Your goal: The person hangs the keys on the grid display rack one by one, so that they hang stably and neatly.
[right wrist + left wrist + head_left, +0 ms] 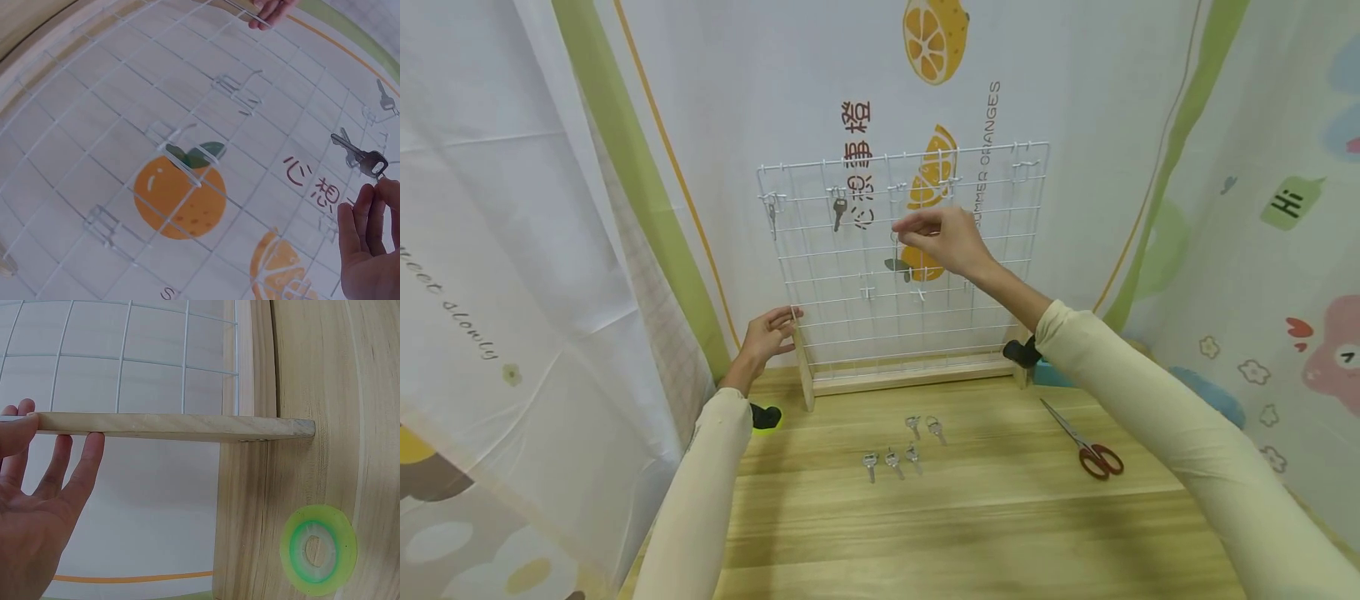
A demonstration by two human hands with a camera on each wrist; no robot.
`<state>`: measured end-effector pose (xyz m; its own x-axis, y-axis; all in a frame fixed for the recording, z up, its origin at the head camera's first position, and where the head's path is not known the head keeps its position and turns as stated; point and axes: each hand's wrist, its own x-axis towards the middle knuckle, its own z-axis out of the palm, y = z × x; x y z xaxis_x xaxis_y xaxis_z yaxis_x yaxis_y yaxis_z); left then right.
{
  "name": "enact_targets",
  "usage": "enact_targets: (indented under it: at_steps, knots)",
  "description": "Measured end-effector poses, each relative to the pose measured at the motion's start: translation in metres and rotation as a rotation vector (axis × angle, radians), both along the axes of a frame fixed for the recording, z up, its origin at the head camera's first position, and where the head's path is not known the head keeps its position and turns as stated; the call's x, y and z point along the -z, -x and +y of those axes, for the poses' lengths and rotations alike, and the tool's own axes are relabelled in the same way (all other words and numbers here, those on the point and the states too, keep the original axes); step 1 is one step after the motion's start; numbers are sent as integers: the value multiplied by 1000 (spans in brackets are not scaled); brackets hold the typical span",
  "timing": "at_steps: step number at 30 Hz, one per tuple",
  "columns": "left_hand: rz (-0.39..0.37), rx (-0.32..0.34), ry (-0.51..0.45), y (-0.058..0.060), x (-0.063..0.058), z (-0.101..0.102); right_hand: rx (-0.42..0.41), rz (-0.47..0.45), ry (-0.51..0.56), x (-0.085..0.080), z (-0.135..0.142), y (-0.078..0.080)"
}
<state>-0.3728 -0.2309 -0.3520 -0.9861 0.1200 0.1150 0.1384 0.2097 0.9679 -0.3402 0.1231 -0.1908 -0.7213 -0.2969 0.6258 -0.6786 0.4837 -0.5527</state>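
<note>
I have the right hand (946,237) raised in front of the wire rack (917,379), thumb and fingertips pinched together on the small ring of one key (373,164). In the right wrist view its blade sticks out free of the fingers, and that key is well above the worktop (962,533). My left hand (767,333) grips the rack's left wooden post (175,423), thumb on one face, fingers on the other. I'd keep that firm, since a light frame could well tip or slide when the grid is nudged.

The step looks like hanging this key on the upper row, where a first hung key (772,218) and a second hung key (839,214) already dangle toward the rack's left end. I judge the bare-looking hook (897,190) to their right to be the likely target. I'd lift the ring above the hook's tip, turn its opening toward me, slide it on, lower until the hook takes the weight, and only then part the fingers. Pinching the ring's very edge should leave most of the loop clear.

Five loose keys (892,462) lie between the rack and the worktop's near edge; the scissors (1077,440) lie nearer its right edge, out of the way
</note>
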Motion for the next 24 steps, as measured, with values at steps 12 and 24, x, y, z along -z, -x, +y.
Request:
enact_targets:
  at_steps: [12,24]
  knots:
    - [-5,6,1,0,0,-1,44,49,54,-29,2,1]
    - [5,3,4,1,2,-1,105,34,121,-38,2,15]
